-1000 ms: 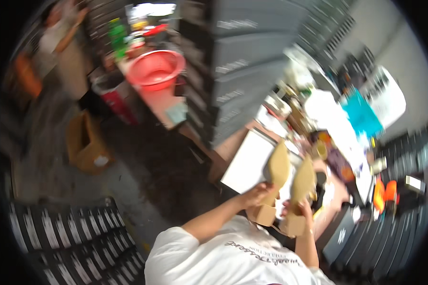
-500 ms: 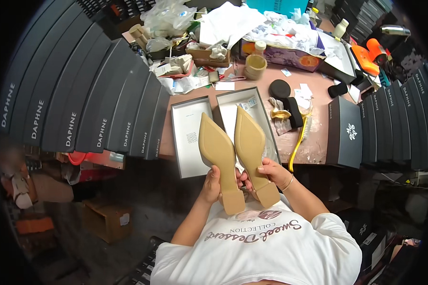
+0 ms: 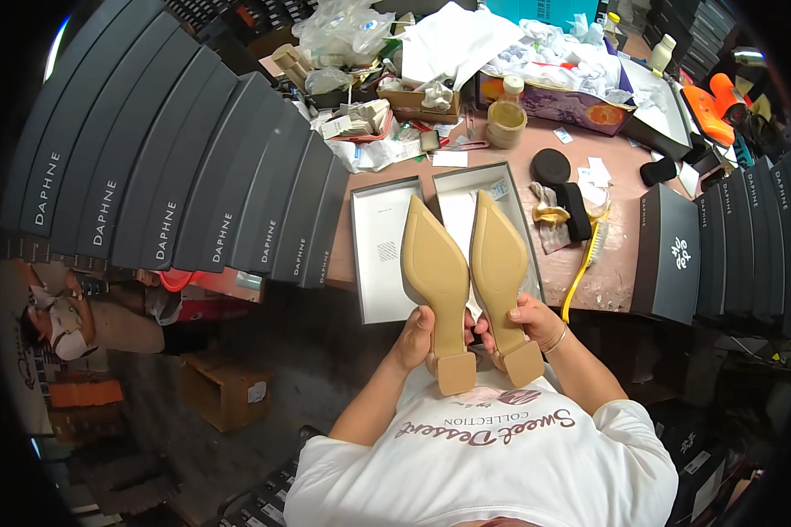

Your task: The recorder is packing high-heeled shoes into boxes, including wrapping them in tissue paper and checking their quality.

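Observation:
I hold a pair of pointed-toe shoes side by side, tan soles facing up and toes pointing away from me. My left hand (image 3: 413,339) is closed around the heel end of the left shoe (image 3: 434,262), thumb along its side. My right hand (image 3: 539,323) grips the right shoe (image 3: 499,256) the same way, its thumb on the edge of the sole. Both have square block heels close to my white shirt; their uppers are mostly hidden underneath. Beyond the shoes, an open box part (image 3: 368,303) and a second one (image 3: 529,230) with paper inside lie on the table.
Stacked dark shoe boxes (image 3: 198,176) rise at the left, more (image 3: 716,237) at the right. A yellow-handled brush (image 3: 580,279), a round black pad (image 3: 551,166) and a jar of yellowish liquid (image 3: 506,123) are on the table (image 3: 620,285). A person (image 3: 83,325) is at the far left.
The whole view has swung, so the table and boxes sit farther right in the picture. The shoes stay in both hands, their toes angled slightly differently.

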{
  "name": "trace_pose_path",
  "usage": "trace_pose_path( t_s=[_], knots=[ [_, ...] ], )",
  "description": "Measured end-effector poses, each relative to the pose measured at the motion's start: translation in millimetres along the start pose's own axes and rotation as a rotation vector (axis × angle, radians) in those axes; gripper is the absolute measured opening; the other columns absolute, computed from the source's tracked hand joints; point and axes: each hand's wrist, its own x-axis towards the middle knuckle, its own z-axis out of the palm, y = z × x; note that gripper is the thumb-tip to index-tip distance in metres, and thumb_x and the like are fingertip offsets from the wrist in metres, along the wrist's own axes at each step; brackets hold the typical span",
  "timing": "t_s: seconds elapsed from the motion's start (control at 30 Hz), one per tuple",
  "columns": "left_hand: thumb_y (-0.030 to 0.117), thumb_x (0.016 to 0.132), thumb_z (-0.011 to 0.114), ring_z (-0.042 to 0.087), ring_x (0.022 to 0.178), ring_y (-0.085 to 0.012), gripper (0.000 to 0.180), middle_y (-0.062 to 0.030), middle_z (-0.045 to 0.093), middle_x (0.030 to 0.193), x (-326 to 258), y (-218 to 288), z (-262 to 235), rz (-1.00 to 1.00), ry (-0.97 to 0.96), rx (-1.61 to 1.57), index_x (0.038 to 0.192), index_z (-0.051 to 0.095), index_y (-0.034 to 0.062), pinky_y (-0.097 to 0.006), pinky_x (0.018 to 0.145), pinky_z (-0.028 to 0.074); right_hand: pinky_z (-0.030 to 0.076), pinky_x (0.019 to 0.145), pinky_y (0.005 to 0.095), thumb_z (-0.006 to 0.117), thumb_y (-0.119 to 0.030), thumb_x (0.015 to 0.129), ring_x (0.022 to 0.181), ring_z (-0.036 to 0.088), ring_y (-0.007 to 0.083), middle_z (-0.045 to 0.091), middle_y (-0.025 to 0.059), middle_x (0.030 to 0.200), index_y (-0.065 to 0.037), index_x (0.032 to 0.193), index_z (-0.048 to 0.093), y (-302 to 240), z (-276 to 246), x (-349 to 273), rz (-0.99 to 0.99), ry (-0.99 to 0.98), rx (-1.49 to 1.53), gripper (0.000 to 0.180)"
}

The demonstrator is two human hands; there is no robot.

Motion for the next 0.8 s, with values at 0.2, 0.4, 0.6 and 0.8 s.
trace_pose_path(
  t_s=[0.2, 0.4, 0.6, 0.8],
  knots=[
    [0.072, 0.086, 0.027, 0.063, 0.081, -0.0149, 0.08, -0.008, 0.06, 0.096, 2, 14, -9, -0.053, 0.044, -0.082, 0.105, 0.056, -0.0006, -0.029, 0.069, 0.054, 0.058, 0.068, 0.0368, 0.056, -0.024, 0.087, 0.081, 0.066, 0.0251, 0.062, 0.0196, 0.106, 0.005, 0.114, 0.053, -21, 5, 11, -0.053, 0.062, -0.105, 0.039],
    [0.076, 0.084, 0.018, 0.064, 0.074, -0.0147, 0.087, -0.0069, 0.062, 0.083, 3, 23, -13, -0.047, 0.083, -0.088, 0.101, 0.056, 0.0, -0.028, 0.065, 0.054, 0.057, 0.066, 0.0356, 0.054, -0.025, 0.09, 0.079, 0.066, 0.0221, 0.062, 0.0188, 0.105, 0.004, 0.115, 0.051, -36, 17, 16, -0.1, 0.119, -0.205, 0.038],
    [0.072, 0.088, 0.013, 0.064, 0.07, -0.0162, 0.084, -0.0077, 0.062, 0.077, 5, 28, -10, -0.031, 0.133, -0.063, 0.099, 0.056, 0.0006, -0.029, 0.064, 0.054, 0.05, 0.084, 0.0318, 0.053, -0.029, 0.094, 0.098, 0.061, 0.0235, 0.059, 0.0182, 0.114, 0.006, 0.126, 0.044, -30, -28, 47, -0.074, 0.561, -0.851, 0.047],
    [0.07, 0.089, 0.016, 0.063, 0.075, -0.0193, 0.08, -0.0099, 0.059, 0.093, 4, 17, -12, -0.048, 0.119, -0.161, 0.113, 0.051, 0.0026, -0.033, 0.068, 0.054, 0.04, 0.098, 0.032, 0.053, -0.025, 0.095, 0.117, 0.049, 0.021, 0.048, 0.0174, 0.13, -0.001, 0.141, 0.032, -23, -2, 51, -0.36, 0.439, -1.078, 0.056]
  ],
)
